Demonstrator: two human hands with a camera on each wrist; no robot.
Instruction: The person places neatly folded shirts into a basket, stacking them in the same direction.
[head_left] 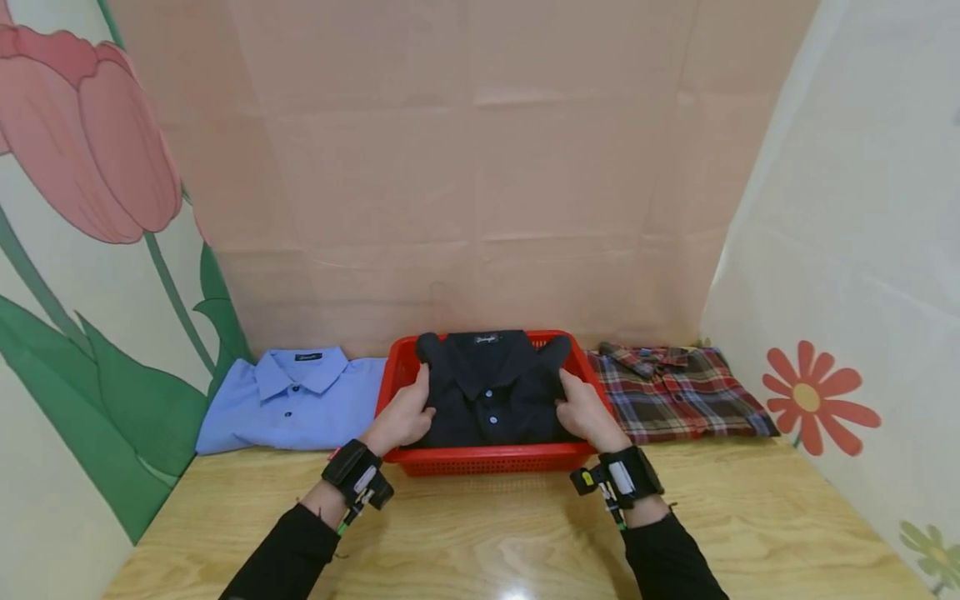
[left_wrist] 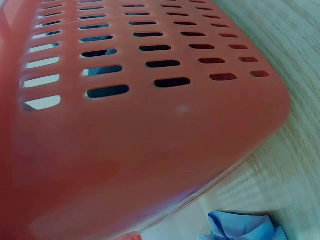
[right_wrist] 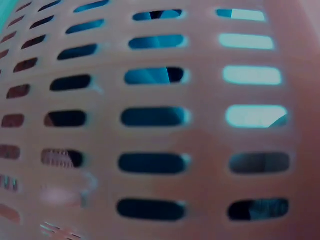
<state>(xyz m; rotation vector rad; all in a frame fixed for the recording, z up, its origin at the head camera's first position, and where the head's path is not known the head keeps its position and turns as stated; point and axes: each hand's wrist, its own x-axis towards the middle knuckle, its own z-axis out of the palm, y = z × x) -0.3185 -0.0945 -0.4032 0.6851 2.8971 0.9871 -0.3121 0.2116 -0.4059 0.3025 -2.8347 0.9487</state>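
Note:
A folded black collared shirt (head_left: 491, 387) with pale buttons lies in the red plastic basket (head_left: 495, 458), its collar toward the back wall. My left hand (head_left: 407, 410) grips the shirt's left side, and my right hand (head_left: 585, 408) holds its right side. Both hands reach in over the basket's front corners. Slotted basket wall (left_wrist: 125, 130) fills most of the left wrist view. From the right wrist, the slotted wall (right_wrist: 205, 95) is seen very close, with dark cloth behind some slots. Neither wrist view shows the fingers.
Left of the basket lies a folded light blue shirt (head_left: 300, 408); part of this blue cloth (left_wrist: 245, 227) shows in the left wrist view. A folded plaid shirt (head_left: 682, 396) lies on the right. All stand on a wooden table (head_left: 487, 533) against a pinkish back wall (head_left: 465, 183).

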